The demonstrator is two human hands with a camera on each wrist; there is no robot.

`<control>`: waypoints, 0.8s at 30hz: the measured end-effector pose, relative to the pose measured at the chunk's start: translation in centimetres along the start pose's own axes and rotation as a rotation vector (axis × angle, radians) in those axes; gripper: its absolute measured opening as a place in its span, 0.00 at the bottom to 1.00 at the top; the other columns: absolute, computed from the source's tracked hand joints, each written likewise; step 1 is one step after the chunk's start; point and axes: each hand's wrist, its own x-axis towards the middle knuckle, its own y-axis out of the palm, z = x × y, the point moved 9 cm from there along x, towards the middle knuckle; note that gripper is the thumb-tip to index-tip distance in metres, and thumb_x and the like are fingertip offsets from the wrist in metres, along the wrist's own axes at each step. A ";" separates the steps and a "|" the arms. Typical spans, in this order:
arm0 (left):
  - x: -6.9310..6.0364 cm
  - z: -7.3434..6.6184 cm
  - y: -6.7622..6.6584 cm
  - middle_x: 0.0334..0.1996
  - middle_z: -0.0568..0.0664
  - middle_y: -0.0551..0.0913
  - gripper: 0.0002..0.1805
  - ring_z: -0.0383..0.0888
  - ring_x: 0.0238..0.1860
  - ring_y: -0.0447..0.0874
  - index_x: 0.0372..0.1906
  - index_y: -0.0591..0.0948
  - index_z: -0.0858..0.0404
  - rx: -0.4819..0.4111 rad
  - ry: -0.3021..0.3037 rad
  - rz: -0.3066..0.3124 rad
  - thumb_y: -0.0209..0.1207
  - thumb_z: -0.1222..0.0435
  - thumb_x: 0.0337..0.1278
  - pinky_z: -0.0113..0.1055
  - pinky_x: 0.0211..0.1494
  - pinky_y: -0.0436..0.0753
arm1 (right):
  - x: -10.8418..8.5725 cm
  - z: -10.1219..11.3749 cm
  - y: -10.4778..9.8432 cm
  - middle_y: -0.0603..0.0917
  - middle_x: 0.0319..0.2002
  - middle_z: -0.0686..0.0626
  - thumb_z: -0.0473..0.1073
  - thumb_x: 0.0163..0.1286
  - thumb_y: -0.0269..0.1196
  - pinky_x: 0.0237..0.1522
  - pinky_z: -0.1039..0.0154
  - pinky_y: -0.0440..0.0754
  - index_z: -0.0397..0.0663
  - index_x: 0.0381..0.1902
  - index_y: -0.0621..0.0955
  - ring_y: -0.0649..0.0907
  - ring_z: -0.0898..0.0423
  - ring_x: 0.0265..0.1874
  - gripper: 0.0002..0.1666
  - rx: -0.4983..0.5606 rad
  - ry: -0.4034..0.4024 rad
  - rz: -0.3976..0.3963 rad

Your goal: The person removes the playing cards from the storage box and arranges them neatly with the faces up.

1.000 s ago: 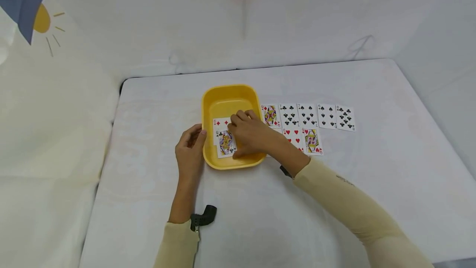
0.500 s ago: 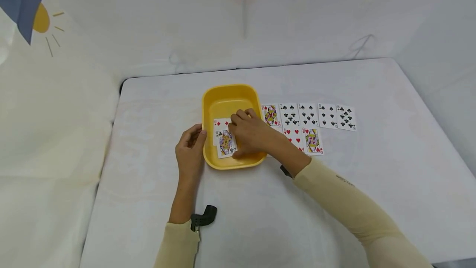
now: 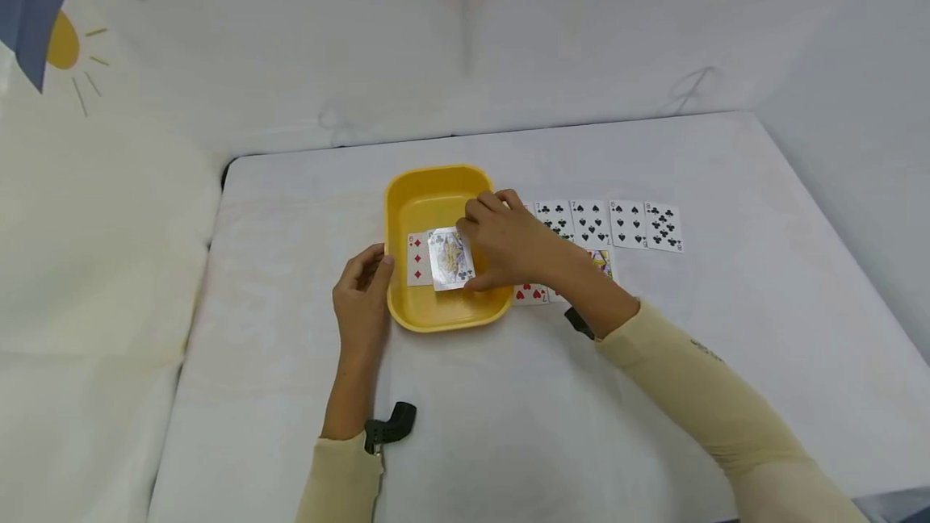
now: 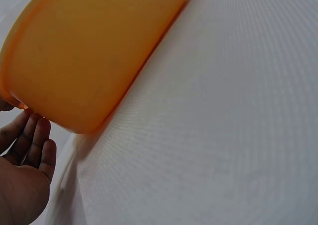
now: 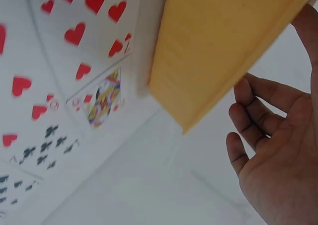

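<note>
A yellow plastic tray (image 3: 436,311) stands on the white table. My left hand (image 3: 361,293) grips its left rim, thumb on the edge and fingers curled against the outside, as the left wrist view also shows. Over the tray, my right hand (image 3: 512,242) pinches a queen of clubs playing card (image 3: 450,258) along its right side. That card is tilted and catches the light. A six of diamonds (image 3: 417,260) lies in the tray, partly covered by the queen. In the right wrist view the tray's wall (image 5: 213,46) hides the held card and the right fingertips partly.
Right of the tray, face-up cards lie in two rows, among them a seven of spades (image 3: 590,221), a six of spades (image 3: 628,224) and an eight of clubs (image 3: 663,227). My right forearm covers part of the lower row. White cloth walls surround the table (image 3: 465,426).
The queen of clubs has been raised and tilted, shifting slightly up and right with my right hand. My left hand stays on the tray rim. The view has shifted slightly.
</note>
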 end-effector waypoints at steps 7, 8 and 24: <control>0.1 0.1 0.1 0.53 0.58 0.80 0.18 0.41 0.49 0.76 0.59 0.79 0.71 -0.004 -0.005 0.013 0.59 0.67 0.70 0.29 0.56 0.75 | -2.6 -2.9 -1.2 0.72 0.54 0.47 0.73 0.50 0.72 0.65 0.47 0.59 0.44 0.63 0.76 0.65 0.47 0.59 0.53 0.048 0.071 -0.030; 0.1 0.2 0.1 0.53 0.57 0.80 0.18 0.41 0.49 0.76 0.59 0.79 0.71 -0.001 -0.006 0.014 0.59 0.67 0.70 0.28 0.56 0.75 | -3.1 -3.3 -1.4 0.72 0.54 0.47 0.72 0.50 0.73 0.65 0.47 0.59 0.44 0.63 0.76 0.65 0.47 0.59 0.53 0.058 0.080 -0.039; 1.3 3.7 -1.2 0.52 0.48 0.81 0.19 0.43 0.50 0.76 0.58 0.82 0.59 0.011 0.012 -0.018 0.62 0.54 0.68 0.29 0.56 0.76 | -8.4 -7.1 -2.1 0.74 0.53 0.46 0.68 0.49 0.76 0.62 0.43 0.59 0.43 0.62 0.77 0.67 0.44 0.59 0.50 0.092 0.123 -0.112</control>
